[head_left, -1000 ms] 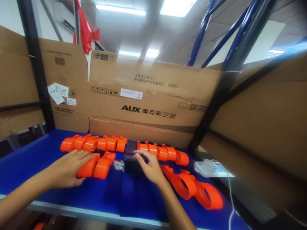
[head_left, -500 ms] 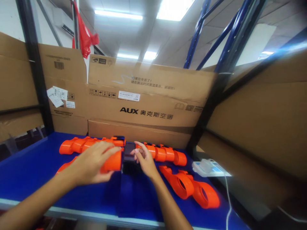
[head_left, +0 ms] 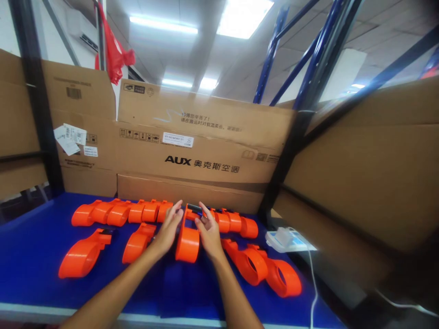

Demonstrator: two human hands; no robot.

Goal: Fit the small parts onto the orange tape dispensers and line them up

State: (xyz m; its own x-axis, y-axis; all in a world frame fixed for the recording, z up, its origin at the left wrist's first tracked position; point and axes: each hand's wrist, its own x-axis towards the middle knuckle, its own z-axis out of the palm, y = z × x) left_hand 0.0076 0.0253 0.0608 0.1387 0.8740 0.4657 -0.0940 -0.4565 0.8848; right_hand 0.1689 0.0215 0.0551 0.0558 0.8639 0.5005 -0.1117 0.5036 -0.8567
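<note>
An orange plastic loop-shaped piece with a dark end (head_left: pixel 187 246), resembling a tape dispenser, stands between my two hands at the middle of the blue table. My left hand (head_left: pixel 168 230) is just left of it, fingers stretched out and apart from it. On the other side, my right hand (head_left: pixel 210 235) has its index finger extended and its thumb close against the piece; whether they touch I cannot tell. Left of my left wrist lies a similar loop (head_left: pixel 136 244), and farther left another loop with a black tip (head_left: pixel 80 256).
A row of orange loops (head_left: pixel 118 214) runs along the back left, continuing at the back right (head_left: pixel 235 222). Two larger loops (head_left: pixel 283 276) lie at the right. A white power strip (head_left: pixel 291 241) with a cable sits at the right edge. Cardboard (head_left: pixel 206 146) walls the back.
My left hand, earlier around an orange loop to the left, has moved right and opened. An orange loop now stands where the dark phone-like device showed. The view has shifted slightly.
</note>
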